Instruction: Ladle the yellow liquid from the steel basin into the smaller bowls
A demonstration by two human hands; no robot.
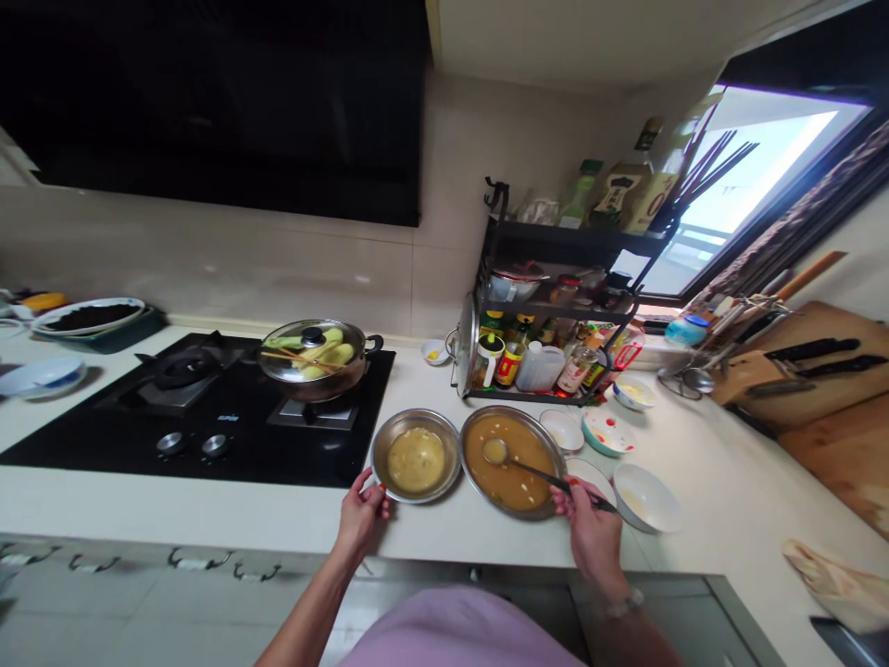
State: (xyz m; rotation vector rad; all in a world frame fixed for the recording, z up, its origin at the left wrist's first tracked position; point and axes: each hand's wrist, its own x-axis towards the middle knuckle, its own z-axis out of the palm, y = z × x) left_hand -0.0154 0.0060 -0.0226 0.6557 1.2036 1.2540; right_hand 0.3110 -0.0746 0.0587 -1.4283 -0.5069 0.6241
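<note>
My left hand (361, 514) grips the near rim of a small steel bowl (415, 457) that holds a yellow liquid. My right hand (587, 523) is closed on the handle of a ladle (534, 471), whose scoop rests in the brown liquid of a wider steel basin (512, 460). Both vessels stand side by side on the white counter (208, 509), just right of the stove.
A lidded pot (316, 357) with corn and chopsticks sits on the black gas hob (208, 408). Several small bowls (645, 497) lie right of the basin. A spice rack (556, 324) stands behind. Knives and cutting boards (812, 371) are at far right, plates (87, 317) at far left.
</note>
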